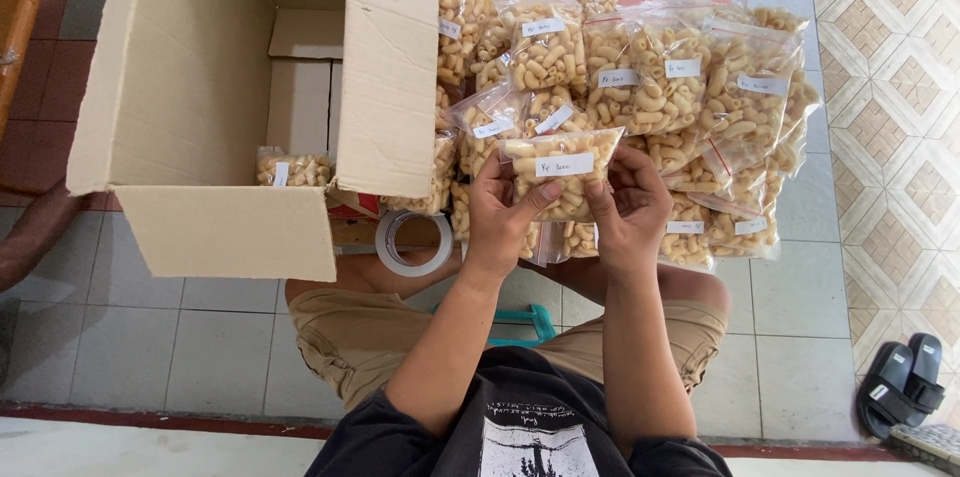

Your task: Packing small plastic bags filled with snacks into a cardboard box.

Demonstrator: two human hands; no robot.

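Hands, left hand (503, 215) and right hand (628, 207), grip macaroni bag (560, 172), apparently above pile (690, 97).

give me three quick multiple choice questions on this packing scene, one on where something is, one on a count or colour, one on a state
1. Where is the tape roll?
A. inside the box
B. on the floor beside the box, near the person's knee
C. on top of the pile

2. How many bags lie inside the box?
A. one
B. four
C. none

3. How is the held bag gripped?
A. by the left hand alone
B. by both hands
C. by neither, it lies on the pile

Answers:
1. B, the roll lies on the tiles by the box's front corner.
2. A, a single bag in the box shows on its bottom.
3. B, the left hand and the right hand each hold a side of it above the pile.
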